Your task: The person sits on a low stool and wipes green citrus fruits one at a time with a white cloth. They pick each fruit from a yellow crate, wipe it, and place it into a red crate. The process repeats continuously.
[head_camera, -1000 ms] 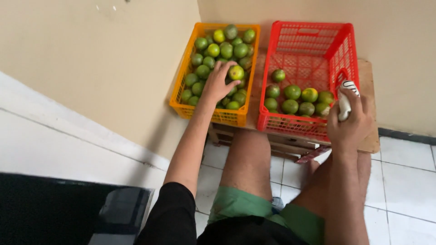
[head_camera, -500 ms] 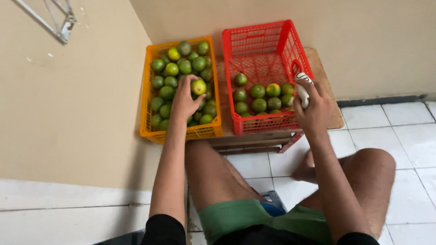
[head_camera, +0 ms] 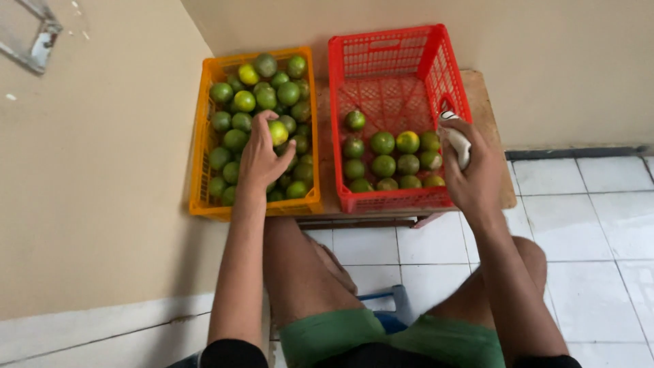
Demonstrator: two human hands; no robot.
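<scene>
My left hand [head_camera: 262, 155] reaches into the orange crate [head_camera: 201, 170] and closes on a yellow-green citrus fruit [head_camera: 277, 131] on top of the pile. The crate is full of green and yellowish fruits. My right hand [head_camera: 471, 169] hovers at the right wall of the red crate [head_camera: 392, 68] and grips a small white object [head_camera: 456, 140]. The red crate holds several green fruits [head_camera: 383, 165] along its near side.
Both crates stand side by side on a low wooden board [head_camera: 487, 123] against a beige wall. My bare knees and green shorts are below, over white floor tiles [head_camera: 586, 225]. A beige wall rises close on the left.
The view has shifted a little, so the crates sit further right in frame. My left hand stays on the yellow-green fruit in the orange crate; my right hand keeps the white object.
</scene>
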